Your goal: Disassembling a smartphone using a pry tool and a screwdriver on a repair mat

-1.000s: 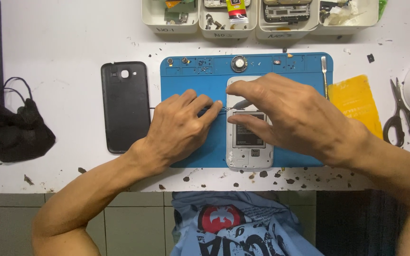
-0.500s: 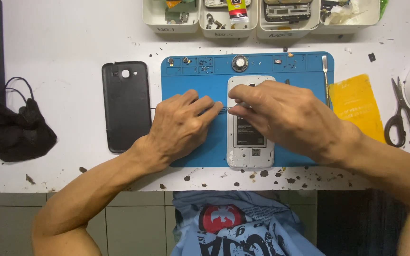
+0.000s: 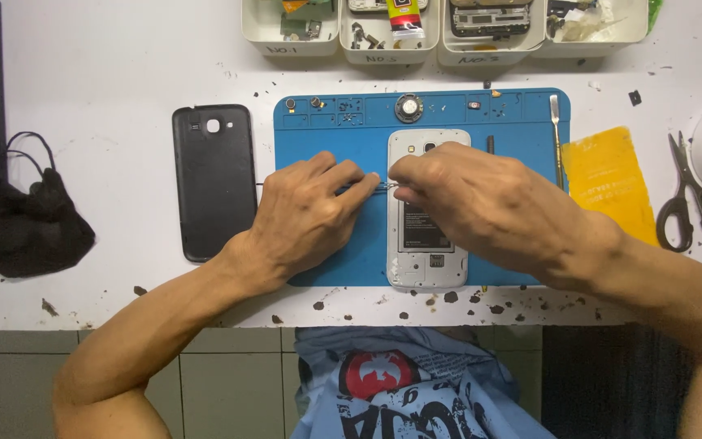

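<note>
At the centre of the frame my right hand point(image 3: 481, 203) has its fingertips pinched shut on a thin metal tool point(image 3: 385, 186), whose tip sits at the left edge of the opened white phone point(image 3: 427, 244); just what the tool is I cannot tell. My left hand point(image 3: 306, 215) lies knuckles up on the blue work mat point(image 3: 331, 134), fingers curled loosely and pointing right, the fingertips meeting that same tool at the phone's edge; whether they grip it or only steady it I cannot make out. The phone lies face down and lengthwise on the mat, back cover off, battery showing, its upper half hidden under my right hand. Both forearms come in from the lower edge, the right one crossing from the lower right. Left of the mat the dark back cover point(image 3: 214, 180) lies flat on the white bench. Right of the mat are a yellow sheet point(image 3: 607, 175) and then scissors point(image 3: 692, 199). A slim metal pry tool point(image 3: 556, 134) rests along the mat's right side. White parts trays point(image 3: 481, 49) line the top edge, and a black cloth point(image 3: 36, 228) sits at far left.
</note>
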